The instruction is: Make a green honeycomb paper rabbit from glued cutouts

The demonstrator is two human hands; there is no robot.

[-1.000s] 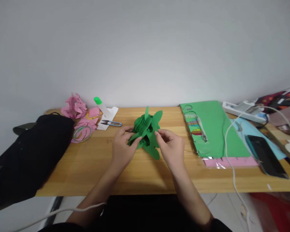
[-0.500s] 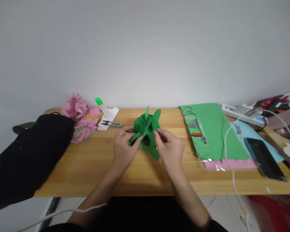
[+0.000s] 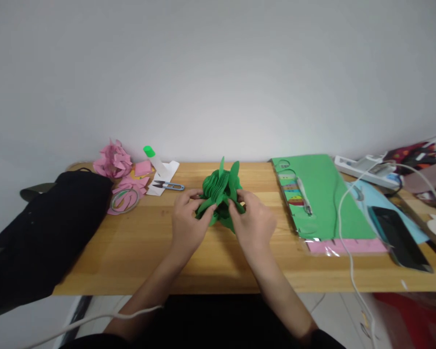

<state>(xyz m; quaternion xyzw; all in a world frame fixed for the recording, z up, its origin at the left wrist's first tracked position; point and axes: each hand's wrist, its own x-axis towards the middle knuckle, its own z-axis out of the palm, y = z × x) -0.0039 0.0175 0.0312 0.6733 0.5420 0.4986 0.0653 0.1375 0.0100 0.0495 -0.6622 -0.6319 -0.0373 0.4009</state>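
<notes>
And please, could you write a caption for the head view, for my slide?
Left hand and right hand hold a layered green craft over the wooden table, near the snips.

One green paper bundle (image 3: 215,186), one glue stick (image 3: 155,159), one phone (image 3: 399,239), one power strip (image 3: 359,169)

You're likely in a home craft corner: brown wooden bench (image 3: 152,247) below your fingers (image 3: 205,219), blue-handled metal snips (image 3: 163,184) left of them, long white plastic power strip (image 3: 354,167) far right.

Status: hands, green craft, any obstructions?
Left hand and right hand pinching layered green leafy craft. Craft over brown wooden table. No obstruction visible; blue-handled metal snips off left.
</notes>
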